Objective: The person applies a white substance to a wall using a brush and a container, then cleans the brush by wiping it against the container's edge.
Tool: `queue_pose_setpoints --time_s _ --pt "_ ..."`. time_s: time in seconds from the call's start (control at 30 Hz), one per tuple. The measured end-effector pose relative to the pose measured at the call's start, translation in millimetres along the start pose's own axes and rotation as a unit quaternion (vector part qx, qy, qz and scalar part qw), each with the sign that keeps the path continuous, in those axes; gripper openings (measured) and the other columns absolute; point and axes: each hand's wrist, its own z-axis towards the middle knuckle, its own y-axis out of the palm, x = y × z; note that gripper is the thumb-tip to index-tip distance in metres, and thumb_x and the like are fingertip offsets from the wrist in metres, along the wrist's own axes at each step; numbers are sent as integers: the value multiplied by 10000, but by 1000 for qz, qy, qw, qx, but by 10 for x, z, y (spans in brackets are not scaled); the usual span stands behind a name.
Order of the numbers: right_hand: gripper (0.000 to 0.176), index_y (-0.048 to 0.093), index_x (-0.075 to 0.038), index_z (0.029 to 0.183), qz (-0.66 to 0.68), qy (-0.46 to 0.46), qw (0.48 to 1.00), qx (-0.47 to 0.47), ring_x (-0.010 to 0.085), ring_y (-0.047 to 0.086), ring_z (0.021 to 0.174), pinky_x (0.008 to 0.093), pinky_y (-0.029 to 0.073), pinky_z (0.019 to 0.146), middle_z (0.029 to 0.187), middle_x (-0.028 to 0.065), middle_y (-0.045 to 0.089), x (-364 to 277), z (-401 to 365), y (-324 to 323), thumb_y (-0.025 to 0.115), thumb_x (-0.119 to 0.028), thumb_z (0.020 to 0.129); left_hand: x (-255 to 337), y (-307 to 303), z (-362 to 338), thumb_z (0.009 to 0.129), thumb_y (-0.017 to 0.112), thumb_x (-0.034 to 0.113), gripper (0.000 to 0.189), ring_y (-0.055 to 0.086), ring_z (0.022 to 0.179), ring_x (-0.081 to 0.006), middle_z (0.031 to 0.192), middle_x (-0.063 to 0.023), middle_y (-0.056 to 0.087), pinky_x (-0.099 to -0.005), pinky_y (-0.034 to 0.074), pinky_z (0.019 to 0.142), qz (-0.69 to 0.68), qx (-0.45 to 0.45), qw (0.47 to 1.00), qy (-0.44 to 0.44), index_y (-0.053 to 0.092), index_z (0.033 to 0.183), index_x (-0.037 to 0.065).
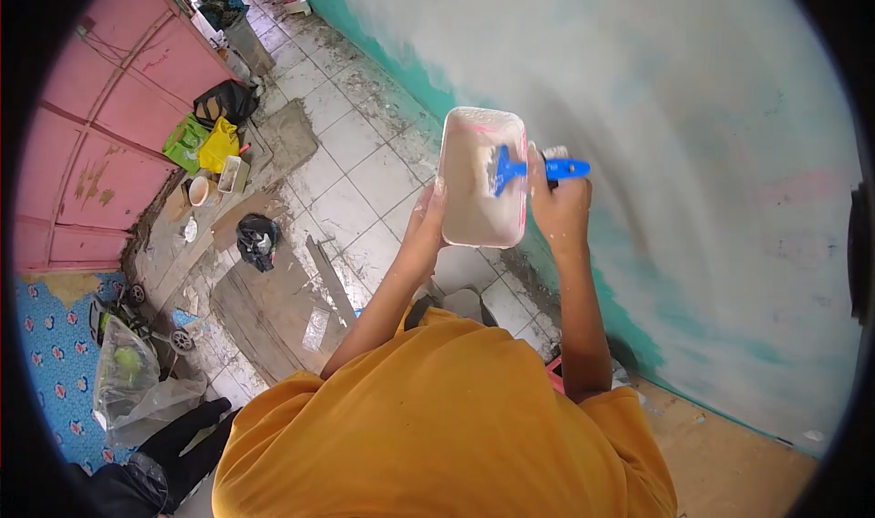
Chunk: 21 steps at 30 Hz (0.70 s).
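My left hand (pixel 427 226) grips the left side of a white rectangular tub (pixel 483 222), its thumb over the rim. The tub has whitish residue inside and pink smears near its right edge. My right hand (pixel 561 206) is closed around a tool at the tub's right side. A blue brush (pixel 510 169) with white-coated bristles extends from that hand into the tub, and its blue handle end sticks out to the right. What else the right hand holds cannot be made out clearly.
A whitewashed wall (pixel 711 135) with teal patches stands at the right. On the tiled floor (pixel 342 199) lie boards (pixel 273 304), a black bag (pixel 257 242), a bucket (pixel 202 191) and bags. Someone's dark-clad legs (pixel 187 436) show at lower left.
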Motion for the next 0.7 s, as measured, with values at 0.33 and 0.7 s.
queue_pose_setpoints --time_s 0.33,0.7 --pt "240 648 8 819 52 2 998 -19 204 585 494 340 440 512 588 106 614 56 209 -140 656 -212 914 -87 216 70 945 423 656 862 481 1267 -244 1419 -162 429 -410 474 967 6 36 999 24 224 1508 35" --pt "238 646 -17 765 -2 -49 996 -75 236 603 496 344 447 505 600 116 630 197 578 -420 660 -207 908 -102 528 188 971 402 623 796 475 1268 -242 1415 -154 431 -403 483 961 -28 71 996 42 254 1495 42"
